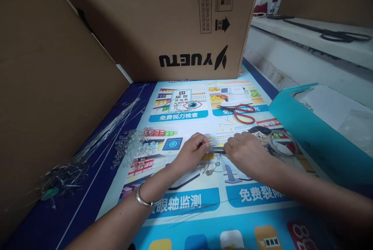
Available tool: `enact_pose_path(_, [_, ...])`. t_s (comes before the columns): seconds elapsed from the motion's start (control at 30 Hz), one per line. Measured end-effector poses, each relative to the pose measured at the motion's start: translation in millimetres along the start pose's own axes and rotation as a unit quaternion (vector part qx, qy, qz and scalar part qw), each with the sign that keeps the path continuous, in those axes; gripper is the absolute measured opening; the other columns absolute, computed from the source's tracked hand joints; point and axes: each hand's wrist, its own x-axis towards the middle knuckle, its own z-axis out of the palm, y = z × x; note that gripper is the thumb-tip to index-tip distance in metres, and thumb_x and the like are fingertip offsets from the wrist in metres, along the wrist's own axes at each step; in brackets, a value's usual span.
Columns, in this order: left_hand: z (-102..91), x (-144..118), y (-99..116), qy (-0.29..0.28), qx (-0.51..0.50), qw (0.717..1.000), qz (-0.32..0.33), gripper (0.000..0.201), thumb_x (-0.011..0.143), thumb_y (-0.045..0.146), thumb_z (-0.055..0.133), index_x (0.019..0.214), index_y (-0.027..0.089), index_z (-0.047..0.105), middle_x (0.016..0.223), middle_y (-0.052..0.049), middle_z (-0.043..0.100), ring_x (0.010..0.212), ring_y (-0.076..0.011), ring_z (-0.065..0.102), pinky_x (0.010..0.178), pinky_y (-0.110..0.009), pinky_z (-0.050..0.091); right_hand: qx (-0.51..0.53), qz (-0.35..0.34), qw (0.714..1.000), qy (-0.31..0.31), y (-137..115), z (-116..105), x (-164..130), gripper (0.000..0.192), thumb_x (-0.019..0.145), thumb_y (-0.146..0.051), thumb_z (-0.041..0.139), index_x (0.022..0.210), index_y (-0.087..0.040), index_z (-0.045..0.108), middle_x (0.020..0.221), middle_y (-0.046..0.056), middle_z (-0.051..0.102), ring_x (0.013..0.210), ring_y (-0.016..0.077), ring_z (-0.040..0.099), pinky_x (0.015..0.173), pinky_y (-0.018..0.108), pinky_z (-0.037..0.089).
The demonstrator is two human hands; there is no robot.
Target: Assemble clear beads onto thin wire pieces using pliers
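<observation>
My left hand (196, 150), with a metal bangle (142, 197) on its wrist, is closed in a pinch on a thin beaded wire (209, 172). Clear round beads hang from the wire below the fingertips. Wrapped in my right hand (247, 150) is a dark tool with slim jaws (218, 150); its handles are hidden in the fist. The jaws point left and reach the left fingertips, where the exact contact is too small to make out. To the left lies a spread of loose clear beads (135, 145).
Red-handled scissors (244, 114) lie beyond my hands. A wire coil (284, 143) and a teal box (314, 137) are on the right. Long thin wires (107, 125) lie at left. Cardboard boxes (180, 17) wall off the back. Larger scissors (335, 34) rest on a ledge.
</observation>
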Motion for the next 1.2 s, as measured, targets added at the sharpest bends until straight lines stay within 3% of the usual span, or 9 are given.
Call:
enact_pose_path(0.27, [-0.5, 1.0, 0.1, -0.002, 0.018, 1.0, 0.018, 0.014, 0.084, 0.021, 0.046, 0.071, 0.018, 0.049, 0.076, 0.0, 0.048, 0.075, -0.0144, 0.047, 0.069, -0.026, 0.039, -0.026, -0.008, 0.999, -0.025, -10.9, -8.0, 2.2, 0.009, 0.076, -0.007, 0.048, 0.079, -0.013, 0.055, 0.071, 0.008, 0.06, 0.063, 0.0197, 0.052, 0.055, 0.03, 0.027])
enact_pose_path(0.47, [-2.3, 2.7, 0.0, -0.001, 0.023, 0.998, 0.056, 0.01, 0.08, 0.012, 0.049, 0.073, 0.018, 0.054, 0.091, -0.004, 0.049, 0.09, -0.0163, 0.048, 0.08, -0.029, 0.04, -0.017, -0.002, 0.999, -0.043, -13.3, -10.4, 1.3, 0.009, 0.073, -0.007, 0.05, 0.077, -0.013, 0.054, 0.07, 0.008, 0.06, 0.062, 0.0199, 0.052, 0.053, 0.029, 0.027])
enact_pose_path(0.63, [-4.5, 1.2, 5.1, -0.014, 0.108, 0.99, 0.089, 0.011, 0.077, 0.009, 0.052, 0.074, 0.018, 0.057, 0.096, -0.005, 0.049, 0.096, -0.0191, 0.046, 0.085, -0.034, 0.039, -0.028, -0.012, 0.999, -0.038, -15.4, -6.4, -0.4, 0.009, 0.072, -0.006, 0.05, 0.077, -0.013, 0.054, 0.07, 0.009, 0.059, 0.061, 0.0205, 0.052, 0.052, 0.029, 0.026])
enact_pose_path(0.87, [2.3, -2.5, 14.0, 0.041, 0.193, 0.976, 0.097, 0.014, 0.074, 0.008, 0.052, 0.078, 0.019, 0.059, 0.098, -0.005, 0.049, 0.096, -0.0209, 0.043, 0.084, -0.037, 0.037, -0.024, -0.002, 0.999, -0.025, -15.2, -5.8, -2.4, 0.008, 0.072, -0.007, 0.051, 0.078, -0.013, 0.054, 0.07, 0.008, 0.059, 0.061, 0.0203, 0.052, 0.053, 0.03, 0.026])
enact_pose_path(1.0, [3.0, 0.2, 8.8, 0.069, 0.119, 0.989, 0.061, 0.008, 0.073, 0.011, 0.055, 0.073, 0.018, 0.058, 0.092, -0.004, 0.048, 0.093, -0.0185, 0.046, 0.085, -0.034, 0.038, -0.019, 0.006, 0.999, -0.031, -14.9, -5.6, -1.0, 0.006, 0.073, -0.008, 0.052, 0.075, -0.013, 0.054, 0.069, 0.008, 0.058, 0.06, 0.0204, 0.052, 0.052, 0.03, 0.025])
enact_pose_path(1.2, [-4.2, 1.0, 8.9, 0.017, 0.025, 0.999, 0.037, 0.01, 0.08, 0.018, 0.051, 0.074, 0.019, 0.059, 0.096, -0.004, 0.049, 0.097, -0.0171, 0.048, 0.09, -0.032, 0.037, -0.019, 0.004, 0.999, -0.034, -16.3, -7.1, 0.4, 0.007, 0.073, -0.007, 0.051, 0.075, -0.013, 0.054, 0.068, 0.008, 0.058, 0.06, 0.021, 0.053, 0.052, 0.03, 0.025])
